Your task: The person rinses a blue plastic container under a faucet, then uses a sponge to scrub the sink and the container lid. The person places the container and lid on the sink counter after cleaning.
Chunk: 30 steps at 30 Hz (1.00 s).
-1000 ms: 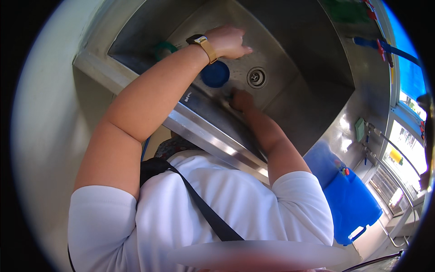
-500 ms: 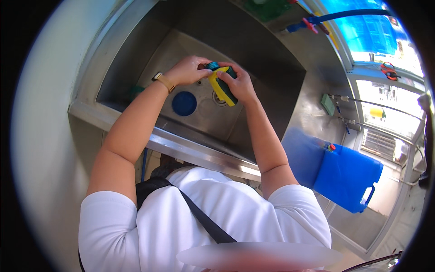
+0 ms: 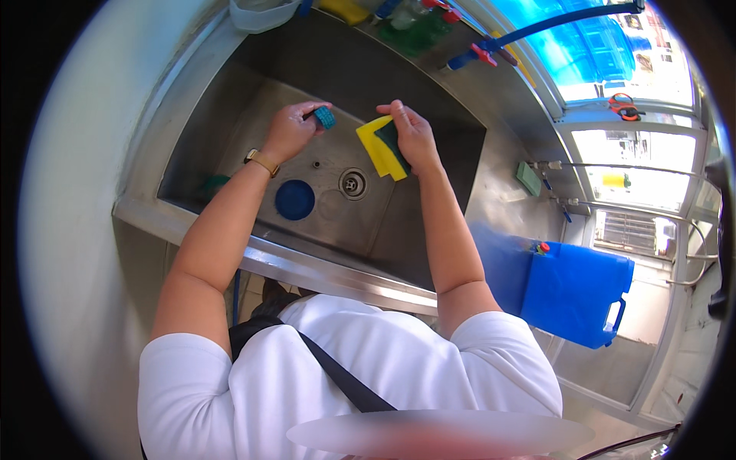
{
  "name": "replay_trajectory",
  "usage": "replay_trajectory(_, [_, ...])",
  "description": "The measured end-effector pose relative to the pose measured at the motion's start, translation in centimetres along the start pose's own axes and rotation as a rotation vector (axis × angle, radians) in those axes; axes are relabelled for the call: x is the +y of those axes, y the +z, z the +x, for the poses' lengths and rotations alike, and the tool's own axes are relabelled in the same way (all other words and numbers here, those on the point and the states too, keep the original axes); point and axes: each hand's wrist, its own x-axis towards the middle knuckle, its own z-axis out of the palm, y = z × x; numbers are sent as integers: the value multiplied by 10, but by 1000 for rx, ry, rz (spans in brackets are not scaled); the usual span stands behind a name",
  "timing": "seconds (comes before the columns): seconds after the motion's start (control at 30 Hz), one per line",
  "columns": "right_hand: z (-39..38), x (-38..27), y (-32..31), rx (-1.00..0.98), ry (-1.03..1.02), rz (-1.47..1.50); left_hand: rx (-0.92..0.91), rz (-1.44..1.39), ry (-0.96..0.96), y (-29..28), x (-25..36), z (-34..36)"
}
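Over the steel sink (image 3: pixel 253 115), my left hand (image 3: pixel 287 132) is closed on a small dark piece with a teal, ridged round end (image 3: pixel 325 117). My right hand (image 3: pixel 415 138) grips a yellow and green scouring sponge (image 3: pixel 381 147), its yellow side bent and its dark green side against my fingers. The two hands are apart, with the sink floor showing between them. Below my left hand, a round blue dish or lid (image 3: pixel 295 200) lies on the sink bottom beside the drain (image 3: pixel 353 184).
A blue jerrycan (image 3: pixel 579 295) stands at the right of the counter. A blue tap with a red handle (image 3: pixel 479 55) is at the back right. A pale green sponge (image 3: pixel 528 178) rests near wall pipes. Orange-handled scissors (image 3: pixel 625 107) lie on the sill. A white container (image 3: pixel 263 17) sits at the back.
My hands have drawn apart: the left moved left with the teal-ended piece, the right now holds the sponge alone. The view has shifted, showing more of the sink's back edge.
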Motion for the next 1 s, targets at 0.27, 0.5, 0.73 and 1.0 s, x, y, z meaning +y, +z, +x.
replay_trajectory(0.27, [-2, 6, 66, 193, -454, -282, 53, -357, -75, -2, 6, 0])
replay_trajectory(0.5, [-15, -15, 65, 41, -488, -468, -6, -268, -17, 0, 13, -4])
replay_trajectory(0.73, [-13, -19, 41, -18, -514, -420, -92, -229, -105, 1, 34, -13])
replay_trajectory(1.0, [-22, -23, 58, 93, -560, -781, 92, 313, 190, 2, 29, -16])
